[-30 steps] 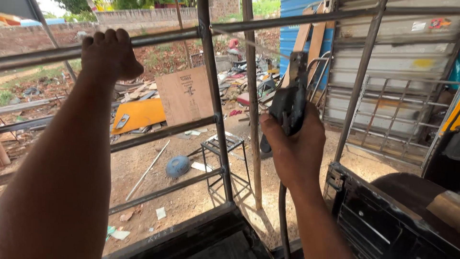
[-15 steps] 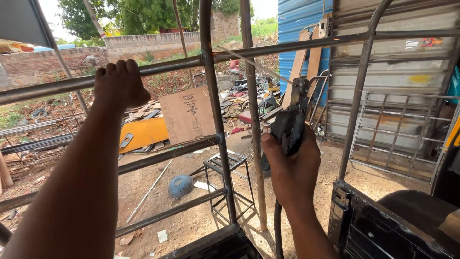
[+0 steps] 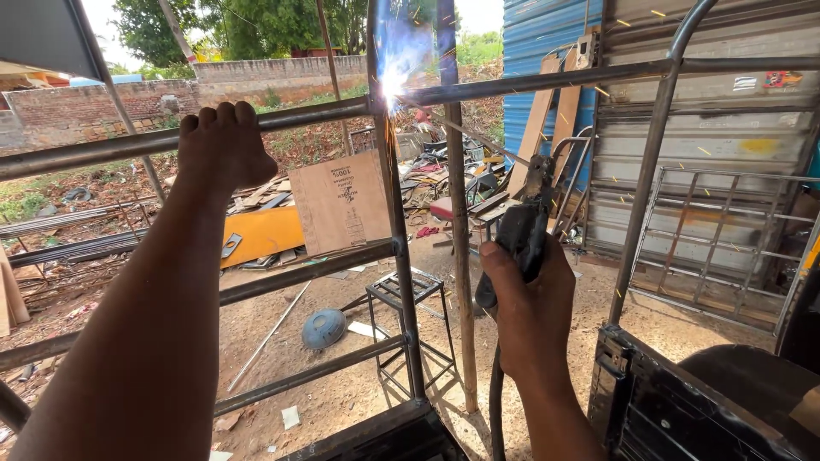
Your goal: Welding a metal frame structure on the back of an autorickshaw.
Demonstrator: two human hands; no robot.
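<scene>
I am welding: my right hand [image 3: 534, 320] wraps tight round the holder [image 3: 521, 239], its rod [image 3: 461, 132] sparking at the joint [image 3: 391, 90] far up. My left hand [image 3: 220, 149] clasps the top bar [image 3: 128, 147]. Next calls for a steady tip.

You're in an open-air welding yard. Sparks fly off the steel pipe frame [image 3: 530, 83] before you. Scrap boards [image 3: 265, 232] and a metal stool [image 3: 408, 294] litter the dirt.
</scene>
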